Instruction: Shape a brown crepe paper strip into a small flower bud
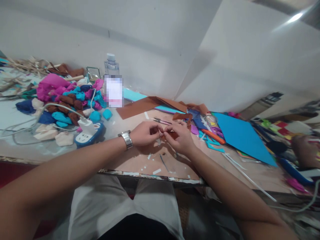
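Note:
My left hand (pixel 145 133), with a metal watch on the wrist, and my right hand (pixel 181 136) meet over the table's middle. Both pinch a small brown paper piece (pixel 171 134) between their fingertips, just above the tabletop. A thin white stick seems to hang from the piece near my left fingers. Small scissors (pixel 160 120) lie just beyond my hands. A long brown paper sheet (pixel 147 104) lies further back.
A heap of pink, blue, brown and cream paper flowers (pixel 67 100) fills the left, with a blue-white power strip (pixel 88 133) and cables. A clear bottle (pixel 111 65) stands behind. A blue sheet (pixel 243 136), an orange cutter (pixel 213 136) and scraps lie right. Another person's hand (pixel 305 150) shows far right.

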Demonstrator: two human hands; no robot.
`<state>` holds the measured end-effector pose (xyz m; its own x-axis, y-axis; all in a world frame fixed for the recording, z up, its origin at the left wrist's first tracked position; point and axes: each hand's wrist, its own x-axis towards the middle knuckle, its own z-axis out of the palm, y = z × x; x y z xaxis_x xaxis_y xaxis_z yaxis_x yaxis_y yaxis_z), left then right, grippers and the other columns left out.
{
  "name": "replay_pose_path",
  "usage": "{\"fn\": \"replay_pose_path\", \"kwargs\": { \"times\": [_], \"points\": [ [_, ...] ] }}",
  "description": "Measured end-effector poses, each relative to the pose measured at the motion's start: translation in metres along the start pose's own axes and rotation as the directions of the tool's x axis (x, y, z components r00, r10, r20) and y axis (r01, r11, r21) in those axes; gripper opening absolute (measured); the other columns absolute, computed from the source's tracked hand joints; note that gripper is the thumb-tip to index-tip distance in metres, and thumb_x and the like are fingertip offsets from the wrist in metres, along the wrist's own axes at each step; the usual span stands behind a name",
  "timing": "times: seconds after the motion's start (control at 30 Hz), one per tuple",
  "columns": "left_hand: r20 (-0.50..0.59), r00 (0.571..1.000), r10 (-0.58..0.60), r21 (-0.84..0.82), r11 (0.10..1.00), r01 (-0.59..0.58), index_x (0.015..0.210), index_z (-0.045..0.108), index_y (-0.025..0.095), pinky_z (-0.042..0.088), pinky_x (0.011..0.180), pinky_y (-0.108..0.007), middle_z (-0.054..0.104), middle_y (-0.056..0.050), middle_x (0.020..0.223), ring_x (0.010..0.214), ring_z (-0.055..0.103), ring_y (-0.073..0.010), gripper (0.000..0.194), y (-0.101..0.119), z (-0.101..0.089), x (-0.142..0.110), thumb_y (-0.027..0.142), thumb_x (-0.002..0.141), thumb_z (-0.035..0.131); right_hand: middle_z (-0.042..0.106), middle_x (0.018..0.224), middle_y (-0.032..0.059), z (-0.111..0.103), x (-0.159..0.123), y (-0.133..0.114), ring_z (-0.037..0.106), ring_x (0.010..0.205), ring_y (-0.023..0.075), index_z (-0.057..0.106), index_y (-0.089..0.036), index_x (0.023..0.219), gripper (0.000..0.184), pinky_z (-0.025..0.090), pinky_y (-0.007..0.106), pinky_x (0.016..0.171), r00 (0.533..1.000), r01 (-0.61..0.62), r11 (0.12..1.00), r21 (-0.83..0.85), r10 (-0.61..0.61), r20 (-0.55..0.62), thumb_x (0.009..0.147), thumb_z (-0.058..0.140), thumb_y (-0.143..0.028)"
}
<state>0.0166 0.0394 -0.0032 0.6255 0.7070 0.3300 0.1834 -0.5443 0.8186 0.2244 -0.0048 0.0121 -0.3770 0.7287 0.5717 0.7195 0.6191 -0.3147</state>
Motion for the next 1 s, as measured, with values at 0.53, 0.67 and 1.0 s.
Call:
{"fn": "replay_pose_path", "kwargs": {
  "times": [0.53,0.67,1.0],
  "points": [
    [-0.036,0.999,-0.024,0.130,0.991,0.028,0.083,0.073,0.016,0.041,0.064,-0.025,0.070,-0.002,0.075,0.068,0.059,-0.0140,0.023,0.0038,-0.0023,-0.0007,0.035,0.090,0.063,0.075,0.083,0.0017,0.0006,0.0000,0.0025,0.066,0.081,0.0202,0.066,-0.022,0.085,0.013,0.033,0.044,0.099,0.997,-0.038,0.999,0.000,0.038,0.072,0.095,0.059,-0.029],
    [-0.045,0.991,-0.123,-0.071,0.990,0.120,0.074,0.068,0.015,0.046,0.067,-0.025,0.068,-0.002,0.073,0.070,0.062,-0.0146,0.026,0.0034,-0.0028,0.0005,0.034,0.091,0.061,0.077,0.086,0.0017,0.0006,0.0002,0.0030,0.067,0.084,0.0205,0.069,-0.023,0.090,0.011,0.032,0.044,0.099,0.999,-0.002,1.000,-0.029,0.003,0.054,0.095,0.061,-0.029],
    [0.081,0.977,-0.195,-0.272,0.939,0.210,0.075,0.069,0.013,0.053,0.065,-0.026,0.070,-0.006,0.069,0.065,0.067,-0.0149,0.046,-0.0049,-0.0009,0.0039,0.057,0.090,0.065,0.079,0.092,0.0006,-0.0003,-0.0011,0.0013,0.067,0.089,0.0202,0.071,-0.024,0.098,0.011,0.029,0.046,0.104,0.992,0.123,0.985,-0.120,-0.118,0.043,0.099,0.062,-0.030]
  ]
}}
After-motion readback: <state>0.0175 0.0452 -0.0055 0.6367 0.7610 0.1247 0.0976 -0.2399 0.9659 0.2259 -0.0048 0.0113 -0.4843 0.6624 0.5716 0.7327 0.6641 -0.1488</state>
